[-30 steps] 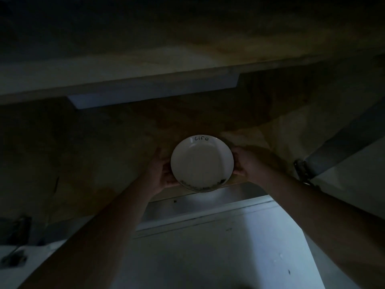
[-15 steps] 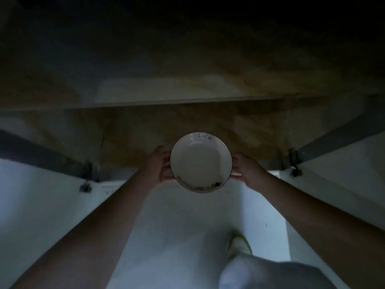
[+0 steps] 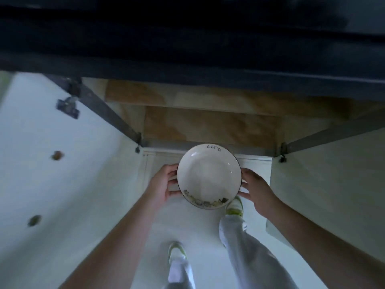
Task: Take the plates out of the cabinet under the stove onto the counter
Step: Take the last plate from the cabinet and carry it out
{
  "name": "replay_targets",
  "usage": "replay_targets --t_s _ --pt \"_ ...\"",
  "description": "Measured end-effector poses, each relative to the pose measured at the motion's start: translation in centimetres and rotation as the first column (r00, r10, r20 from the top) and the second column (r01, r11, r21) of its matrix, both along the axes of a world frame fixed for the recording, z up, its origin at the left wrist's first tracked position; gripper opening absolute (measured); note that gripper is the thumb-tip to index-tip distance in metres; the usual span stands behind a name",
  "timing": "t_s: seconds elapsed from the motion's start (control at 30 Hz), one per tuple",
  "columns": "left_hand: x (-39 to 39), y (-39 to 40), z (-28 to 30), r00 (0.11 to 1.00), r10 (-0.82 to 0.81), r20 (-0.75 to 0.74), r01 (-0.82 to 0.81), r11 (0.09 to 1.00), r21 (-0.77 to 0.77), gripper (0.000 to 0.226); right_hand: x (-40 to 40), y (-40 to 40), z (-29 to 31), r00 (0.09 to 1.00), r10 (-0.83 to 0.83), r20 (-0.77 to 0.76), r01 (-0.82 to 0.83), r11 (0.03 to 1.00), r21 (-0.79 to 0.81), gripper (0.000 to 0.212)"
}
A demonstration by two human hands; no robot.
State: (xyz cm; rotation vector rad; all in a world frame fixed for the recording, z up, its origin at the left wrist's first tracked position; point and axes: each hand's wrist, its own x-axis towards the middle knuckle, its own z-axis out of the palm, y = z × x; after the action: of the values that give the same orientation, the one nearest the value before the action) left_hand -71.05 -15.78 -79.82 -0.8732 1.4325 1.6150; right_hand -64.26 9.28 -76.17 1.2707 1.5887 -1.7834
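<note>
Plate [image 3: 209, 176] held level in the air between both hands, clear of the open cabinet [image 3: 208, 124], above the pale floor [image 3: 204, 230] and the person's shoes [image 3: 235, 206]. Left hand [image 3: 161, 185] clamped on the plate's left rim, fingers curled under the edge; right hand [image 3: 257, 189] clamped on the opposite rim, fingers under in the same way. Plate is white with a thin dark edge line; beyond both hands, on the far rim, the handwritten-style word "Life" reads clearly. On the near rim, toward the wrists, a band of small printed figures, too blurred to read as text or name. No brand mark visible. Dark counter edge [image 3: 208, 65] runs well beyond and above the hands, overhanging the cabinet opening. Open doors [image 3: 41, 163] stand just outside each forearm. Risks, as judged from here: lifting straight up could knock the far rim against the counter overhang, since the plate sits under its line; a glazed rim held only at two edges could slip if either grip loosens; an elbow swinging wide could catch a door or its hinge [image 3: 68, 104]. Nothing shows whether more plates remain inside.
</note>
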Motion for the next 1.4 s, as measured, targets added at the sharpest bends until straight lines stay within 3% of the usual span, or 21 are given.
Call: replay_targets --t_s 0.2,0.47,0.77,0.9,1.03,1.13,1.4 --pt "5.1 -5.4 9.0 0.993 0.121 0.015 -0.122 0.991 0.060 0.031 3.4 -5.1 7.6 0.999 -0.010 -0.035 0.013 0.995 0.098 0.029" --pt "8.5 -10.4 21.7 0.997 0.063 -0.039 -0.059 0.992 0.115 0.033 8.8 -8.7 20.6 0.985 0.013 -0.174 -0.003 0.998 0.061 0.032" --pt "14.0 -11.2 29.8 0.990 0.017 -0.141 0.004 0.989 0.151 0.027 16.1 -9.0 27.6 0.964 -0.022 -0.265 0.032 0.999 0.033 0.026" --pt "17.0 -9.6 32.2 0.962 -0.103 -0.251 0.142 0.979 0.143 0.034 19.8 -7.6 29.1 0.951 -0.084 -0.298 0.100 0.994 0.039 0.036" --pt "19.4 -6.5 33.6 0.901 -0.246 -0.357 0.279 0.959 0.042 0.038 23.3 -5.3 29.7 0.933 -0.133 -0.334 0.150 0.988 0.026 0.044" --pt "21.1 -3.4 34.3 0.870 -0.287 -0.401 0.304 0.952 -0.022 0.043 26.2 -2.9 30.3 0.908 -0.170 -0.382 0.197 0.980 0.033 0.036" --pt "26.4 7.9 40.1 0.767 -0.373 -0.523 0.385 0.919 -0.091 0.040 35.0 6.4 37.6 0.833 -0.179 -0.523 0.313 0.933 0.179 0.045"
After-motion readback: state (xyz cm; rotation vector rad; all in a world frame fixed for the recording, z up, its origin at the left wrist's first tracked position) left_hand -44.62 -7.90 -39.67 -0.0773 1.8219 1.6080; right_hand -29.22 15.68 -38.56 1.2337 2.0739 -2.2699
